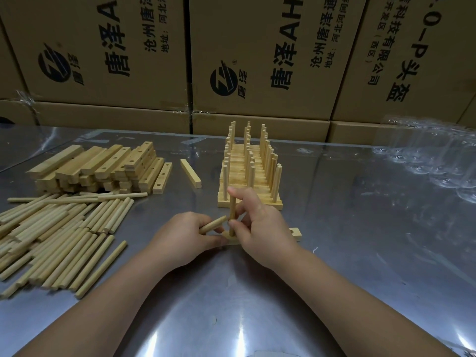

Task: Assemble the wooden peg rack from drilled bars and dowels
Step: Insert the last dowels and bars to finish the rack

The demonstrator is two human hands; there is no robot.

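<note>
Dowel pile (64, 238) left, finished racks (248, 200) behind.

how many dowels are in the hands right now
2: one upright dowel pinched by the right hand, its foot in the bar; one slanted dowel gripped in the left hand. Others may be hidden in that palm.

Packing warehouse: stacked printed cartons (257, 55) behind steel worktable (360, 228).
</note>
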